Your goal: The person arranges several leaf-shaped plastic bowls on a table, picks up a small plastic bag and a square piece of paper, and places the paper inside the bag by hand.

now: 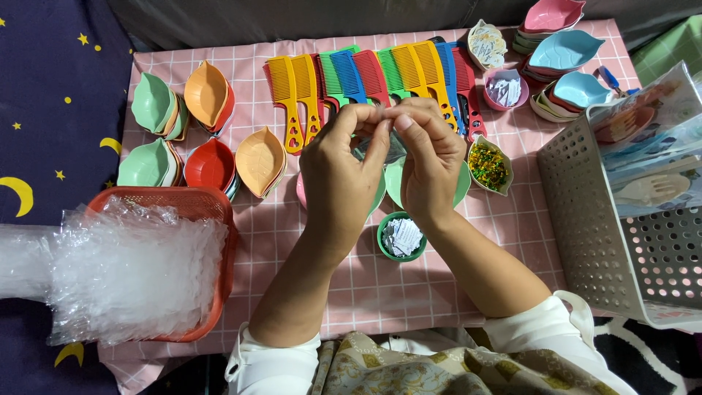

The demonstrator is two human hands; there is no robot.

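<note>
The pink checked cloth (453, 241) covered the table, and I placed everything else by the small green cup (401, 236) of folded paper slips near its middle. Far left of the cup sat my red basket (212, 212), heaped with clear plastic bags (124, 274); far right stood the grey perforated bin (585, 212). Beyond the cup lay the row of coloured combs (373, 80), handles pointing back toward me, with stacks of leaf-shaped dishes (212, 157) up and to the left.

Directly above the cup my left hand (340, 179) and right hand (431, 164) met, fingertips of both pressed together on something small (385, 117) that I could hardly see, thin and pale, perhaps a slip or a bag edge. It sat at the tips of both hands equally, neither nearer, over the green dish (395, 186). A dish of yellow-green beads (488, 165) lay just right of my right hand.
</note>
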